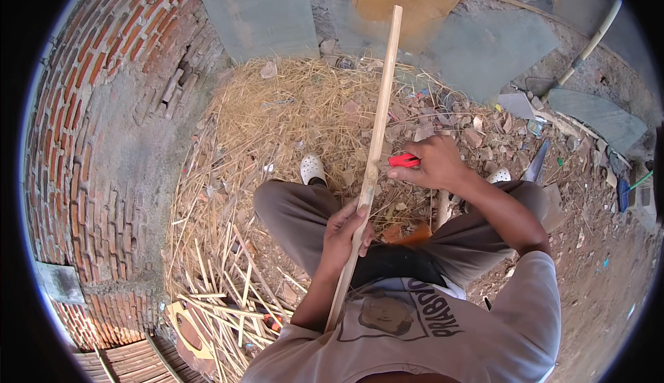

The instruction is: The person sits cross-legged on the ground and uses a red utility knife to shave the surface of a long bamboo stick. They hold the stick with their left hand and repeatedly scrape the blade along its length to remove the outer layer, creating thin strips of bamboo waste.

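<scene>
A long, pale bamboo strip with a knot partway along slants up from beside my body, its far end well beyond my knees. My left hand is closed around its lower part, near my lap. In my right hand is a red utility knife, gripped with its front end pointing at the strip near the knot. The blade is too small to make out, so I cannot tell whether it touches the bamboo.
Many cut bamboo sticks lie in a heap at the lower left. Straw and shavings cover the ground ahead, with rubble to the right. A brick wall rises at left; grey sheets lean at the back. A saw blade lies beyond my right knee.
</scene>
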Demonstrator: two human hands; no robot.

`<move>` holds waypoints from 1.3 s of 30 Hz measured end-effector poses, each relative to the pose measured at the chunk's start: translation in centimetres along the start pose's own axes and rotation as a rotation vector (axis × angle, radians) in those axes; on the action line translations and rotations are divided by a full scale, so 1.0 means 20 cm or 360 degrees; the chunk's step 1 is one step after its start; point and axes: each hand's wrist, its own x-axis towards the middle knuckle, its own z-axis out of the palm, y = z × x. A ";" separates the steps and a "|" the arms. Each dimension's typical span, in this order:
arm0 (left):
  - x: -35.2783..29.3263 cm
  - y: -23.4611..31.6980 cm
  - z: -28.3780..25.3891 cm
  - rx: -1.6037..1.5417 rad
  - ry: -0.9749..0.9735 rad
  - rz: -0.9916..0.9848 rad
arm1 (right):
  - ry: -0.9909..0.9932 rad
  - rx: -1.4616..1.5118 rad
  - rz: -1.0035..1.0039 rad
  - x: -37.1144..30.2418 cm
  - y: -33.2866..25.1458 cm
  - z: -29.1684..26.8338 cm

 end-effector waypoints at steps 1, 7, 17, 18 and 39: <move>0.01 -0.02 0.01 -0.0053 -0.0026 -0.0028 | -0.0022 -0.0025 0.0012 -0.02 0.01 0.03; 0.01 0.00 0.12 0.0428 0.0118 0.0077 | 0.0002 -0.0110 0.0057 -0.04 0.03 0.06; 0.00 0.07 0.13 0.0634 0.0154 0.0112 | 0.0267 -0.0162 -0.0024 0.10 0.10 0.09; 0.00 0.07 0.13 0.0628 0.0161 0.0086 | 0.0306 -0.0161 0.0002 0.11 0.12 0.10; -0.29 -0.08 0.13 0.0824 -0.0140 0.0098 | 0.0508 -0.0042 0.1315 0.25 0.74 -0.23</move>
